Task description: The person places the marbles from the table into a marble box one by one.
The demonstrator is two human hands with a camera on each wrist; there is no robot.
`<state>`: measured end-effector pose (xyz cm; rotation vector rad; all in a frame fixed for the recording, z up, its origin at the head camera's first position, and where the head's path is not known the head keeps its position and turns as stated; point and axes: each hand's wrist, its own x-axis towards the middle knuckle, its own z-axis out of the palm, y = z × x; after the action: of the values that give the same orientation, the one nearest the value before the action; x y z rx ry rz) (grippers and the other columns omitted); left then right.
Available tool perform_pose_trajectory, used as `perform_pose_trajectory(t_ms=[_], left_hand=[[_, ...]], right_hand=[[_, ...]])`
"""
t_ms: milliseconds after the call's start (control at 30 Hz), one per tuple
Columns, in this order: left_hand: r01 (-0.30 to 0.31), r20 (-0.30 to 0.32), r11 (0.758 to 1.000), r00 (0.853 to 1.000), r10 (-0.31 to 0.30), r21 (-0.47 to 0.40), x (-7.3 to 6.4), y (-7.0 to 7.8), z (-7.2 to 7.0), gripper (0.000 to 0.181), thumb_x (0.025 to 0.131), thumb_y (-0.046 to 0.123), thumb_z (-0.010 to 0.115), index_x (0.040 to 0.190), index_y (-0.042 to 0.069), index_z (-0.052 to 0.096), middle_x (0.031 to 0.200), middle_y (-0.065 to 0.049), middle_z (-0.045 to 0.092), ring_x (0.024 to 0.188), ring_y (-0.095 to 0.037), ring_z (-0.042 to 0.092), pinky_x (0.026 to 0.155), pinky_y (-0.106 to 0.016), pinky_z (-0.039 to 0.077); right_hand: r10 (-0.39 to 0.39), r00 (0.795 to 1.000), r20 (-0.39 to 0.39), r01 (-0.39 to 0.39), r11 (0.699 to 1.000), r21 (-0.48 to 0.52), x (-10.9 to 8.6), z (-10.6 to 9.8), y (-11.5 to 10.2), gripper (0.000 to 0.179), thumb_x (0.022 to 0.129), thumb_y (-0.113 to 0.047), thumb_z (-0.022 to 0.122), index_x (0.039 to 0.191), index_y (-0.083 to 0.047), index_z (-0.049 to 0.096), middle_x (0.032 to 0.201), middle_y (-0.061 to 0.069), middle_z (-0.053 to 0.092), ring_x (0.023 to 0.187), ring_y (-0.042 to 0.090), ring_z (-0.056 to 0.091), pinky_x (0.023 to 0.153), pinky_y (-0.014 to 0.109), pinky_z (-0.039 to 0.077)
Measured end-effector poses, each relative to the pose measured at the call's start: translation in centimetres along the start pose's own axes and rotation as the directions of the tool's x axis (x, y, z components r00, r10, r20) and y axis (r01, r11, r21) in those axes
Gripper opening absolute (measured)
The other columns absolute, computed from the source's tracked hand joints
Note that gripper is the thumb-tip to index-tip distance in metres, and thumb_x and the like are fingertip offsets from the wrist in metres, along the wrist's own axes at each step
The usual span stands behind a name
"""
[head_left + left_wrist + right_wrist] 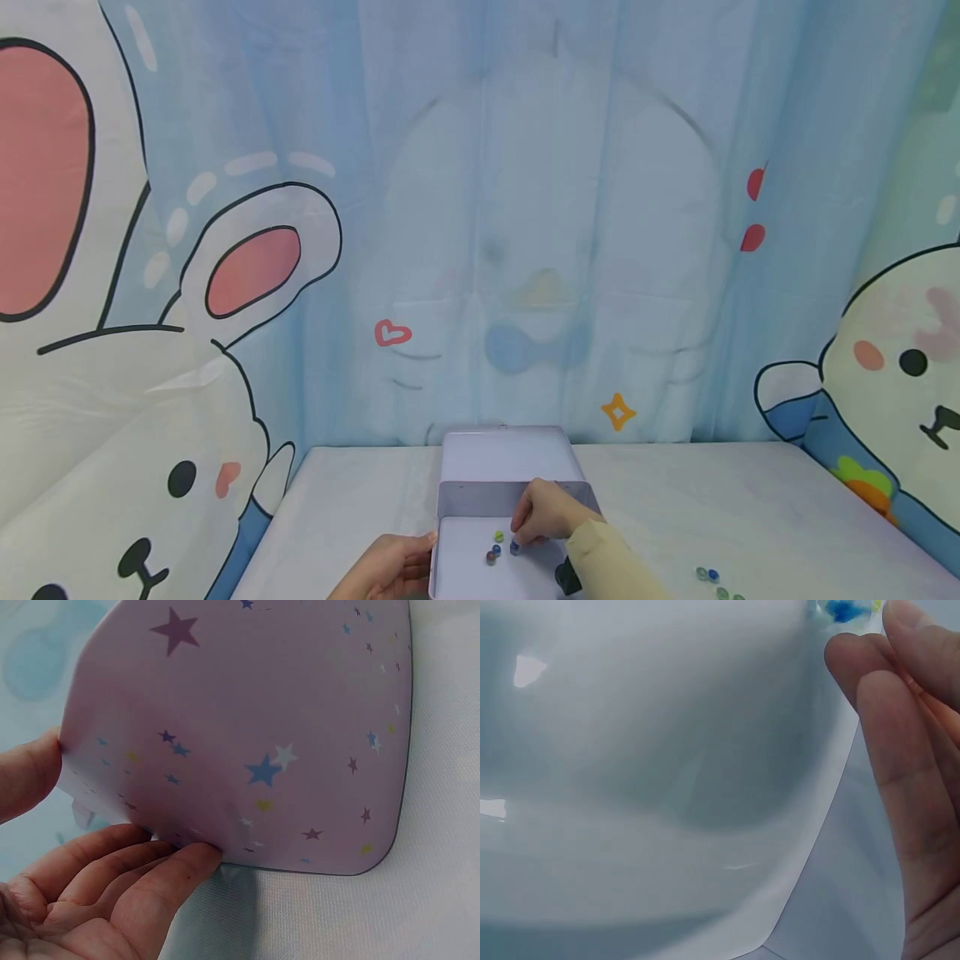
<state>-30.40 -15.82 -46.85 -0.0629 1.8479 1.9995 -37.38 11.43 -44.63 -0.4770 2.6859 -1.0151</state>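
Observation:
A shallow pale lilac tin box (468,575) stands with its lid (506,457) raised at the back. My left hand (390,567) holds the box's left side; in the left wrist view its thumb (30,776) is on the rim and the other fingers touch the lower edge of the star-printed wall (300,712). Inside the box, my right hand (546,512) pinches a blue marble (514,548) low over the floor. The right wrist view shows this marble (846,610), blue and yellow in clear glass, at the fingertips. Beside it lie a yellow-green marble (498,536), a blue marble (497,550) and a reddish-brown marble (491,559).
On the white tabletop (660,500), right of the box, lie several more marbles, among them a clear greenish one (702,574) and a blue one (713,576). A curtain with cartoon animals (540,208) hangs behind the table. A black object (567,575) is at the right wrist.

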Motion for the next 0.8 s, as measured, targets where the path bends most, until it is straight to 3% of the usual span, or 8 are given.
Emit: perform_pose_trajectory(t_ms=[467, 633, 800], left_hand=[[0.02, -0.017, 0.999, 1.0, -0.02, -0.028, 0.1, -0.1, 0.1, 0.048, 0.105, 0.019, 0.059, 0.128, -0.022, 0.054, 0.109, -0.02, 0.072, 0.096, -0.016, 0.07, 0.094, -0.036, 0.059], [0.038, -0.019, 0.999, 0.999, -0.038, -0.021, 0.1, -0.1, 0.1, 0.049, 0.105, 0.021, 0.06, 0.128, -0.022, 0.053, 0.112, -0.023, 0.071, 0.099, -0.018, 0.07, 0.096, -0.037, 0.058], [0.051, -0.026, 0.999, 0.998, -0.052, -0.015, 0.1, -0.1, 0.0, 0.049, 0.104, 0.021, 0.06, 0.128, -0.021, 0.054, 0.11, -0.021, 0.072, 0.097, -0.017, 0.07, 0.095, -0.037, 0.059]], right_hand=[[0.001, 1.0, -0.017, -0.001, 1.0, 0.025, -0.2, -0.7, 0.0, 0.011, 0.076, 0.006, 0.082, 0.082, -0.003, 0.078, 0.071, 0.003, 0.072, 0.064, 0.012, 0.066, 0.061, 0.028, 0.059], [0.001, 0.999, -0.041, 0.002, 0.998, 0.064, -0.8, -1.8, -0.5, 0.01, 0.078, 0.003, 0.082, 0.086, -0.001, 0.078, 0.074, 0.005, 0.074, 0.068, 0.015, 0.07, 0.065, 0.031, 0.061], [-0.052, 0.996, -0.068, 0.06, 0.991, 0.118, -1.4, -3.5, -0.9, 0.01, 0.08, -0.001, 0.083, 0.089, 0.0, 0.078, 0.079, 0.006, 0.077, 0.071, 0.015, 0.071, 0.067, 0.033, 0.062]])
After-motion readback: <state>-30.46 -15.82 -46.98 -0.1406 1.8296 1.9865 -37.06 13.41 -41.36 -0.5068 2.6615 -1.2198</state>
